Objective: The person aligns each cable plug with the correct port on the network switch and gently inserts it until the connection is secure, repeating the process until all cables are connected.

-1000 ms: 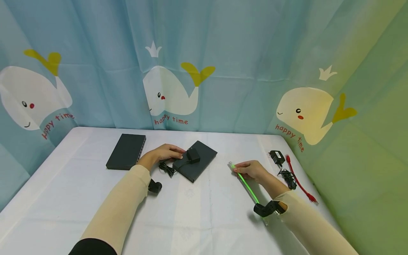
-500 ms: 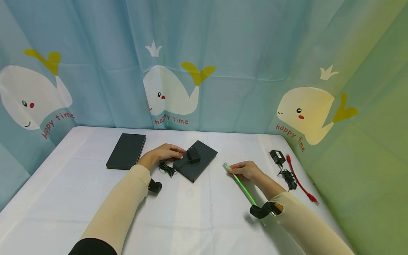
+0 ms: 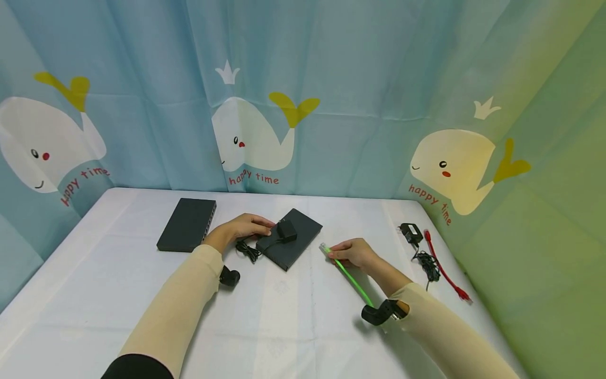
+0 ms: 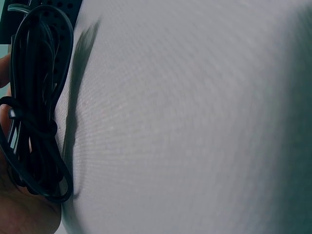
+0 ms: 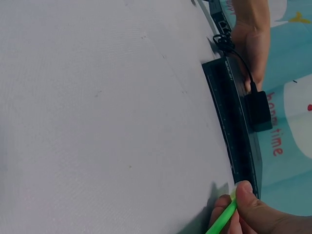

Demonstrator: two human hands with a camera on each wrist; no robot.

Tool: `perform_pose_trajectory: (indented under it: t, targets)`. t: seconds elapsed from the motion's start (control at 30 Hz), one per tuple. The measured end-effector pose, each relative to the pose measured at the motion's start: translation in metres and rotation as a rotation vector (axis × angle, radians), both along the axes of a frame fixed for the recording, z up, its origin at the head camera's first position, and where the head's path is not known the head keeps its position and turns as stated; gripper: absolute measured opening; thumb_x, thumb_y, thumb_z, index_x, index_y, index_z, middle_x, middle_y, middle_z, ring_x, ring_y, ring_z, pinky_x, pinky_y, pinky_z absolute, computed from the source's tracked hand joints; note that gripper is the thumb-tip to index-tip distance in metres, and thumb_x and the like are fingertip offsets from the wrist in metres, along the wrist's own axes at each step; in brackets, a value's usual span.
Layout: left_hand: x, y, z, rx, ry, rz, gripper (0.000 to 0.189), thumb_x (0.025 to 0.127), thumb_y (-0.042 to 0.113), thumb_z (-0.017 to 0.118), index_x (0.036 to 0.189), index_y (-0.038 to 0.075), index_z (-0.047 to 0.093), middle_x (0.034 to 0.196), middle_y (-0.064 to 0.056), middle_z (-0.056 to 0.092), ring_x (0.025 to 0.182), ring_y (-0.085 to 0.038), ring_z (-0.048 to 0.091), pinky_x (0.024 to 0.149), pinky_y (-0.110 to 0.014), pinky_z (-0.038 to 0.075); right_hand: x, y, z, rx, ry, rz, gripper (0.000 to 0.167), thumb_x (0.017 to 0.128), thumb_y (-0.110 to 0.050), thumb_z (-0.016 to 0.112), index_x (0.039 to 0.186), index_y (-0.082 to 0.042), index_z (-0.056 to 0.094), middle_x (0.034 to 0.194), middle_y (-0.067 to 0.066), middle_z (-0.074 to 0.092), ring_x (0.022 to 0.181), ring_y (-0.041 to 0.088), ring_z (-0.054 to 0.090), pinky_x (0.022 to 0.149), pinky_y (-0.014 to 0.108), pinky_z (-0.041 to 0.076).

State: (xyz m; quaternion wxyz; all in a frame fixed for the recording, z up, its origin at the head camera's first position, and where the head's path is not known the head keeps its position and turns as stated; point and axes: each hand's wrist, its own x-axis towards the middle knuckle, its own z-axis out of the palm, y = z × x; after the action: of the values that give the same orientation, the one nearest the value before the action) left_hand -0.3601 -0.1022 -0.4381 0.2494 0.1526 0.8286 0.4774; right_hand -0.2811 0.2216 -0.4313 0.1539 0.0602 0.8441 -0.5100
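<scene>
In the head view my right hand [image 3: 352, 252] pinches a bright green Ethernet cable [image 3: 352, 280] just behind its clear plug. The plug points at a black box [image 3: 303, 239] that looks like a network switch; the right wrist view shows its long dark front [image 5: 229, 122]. On that box sits a black power adapter [image 3: 286, 231], its cord running to a tied bundle [image 3: 248, 251]. My left hand [image 3: 243, 226] is at the box's left edge, fingertips close beside the adapter. Its exact contact is hidden. In the left wrist view the cord bundle [image 4: 39, 107] covers much of this hand.
Another black box [image 3: 187, 225] with ports along its right side lies on the white table [image 3: 274, 326], left of my left hand. To the right lie a second power adapter [image 3: 412, 233] with a bundled cord and a red Ethernet cable [image 3: 445, 268]. Curtains stand behind.
My right hand has moved left with the green Ethernet cable, bringing its plug closer to the middle box. My left hand, the box and the adapter have stayed in place.
</scene>
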Motion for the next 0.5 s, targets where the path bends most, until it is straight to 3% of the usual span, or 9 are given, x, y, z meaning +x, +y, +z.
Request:
perform_pose_trajectory:
  t: [0.5]
  targets:
    - [-0.003,0.001,-0.002,-0.022,0.010,-0.004,0.043,0.095,0.023,0.065,0.135,0.010,0.062,0.143,-0.013,0.055,0.125,-0.026,0.054,0.093,-0.031,0.051,0.002,-0.014,-0.002,-0.025,-0.006,0.064,0.024,0.086,-0.007,0.075,0.105,0.008,0.073,0.082,0.006,0.076,0.068,0.007,0.068,0.061,0.022,0.057]
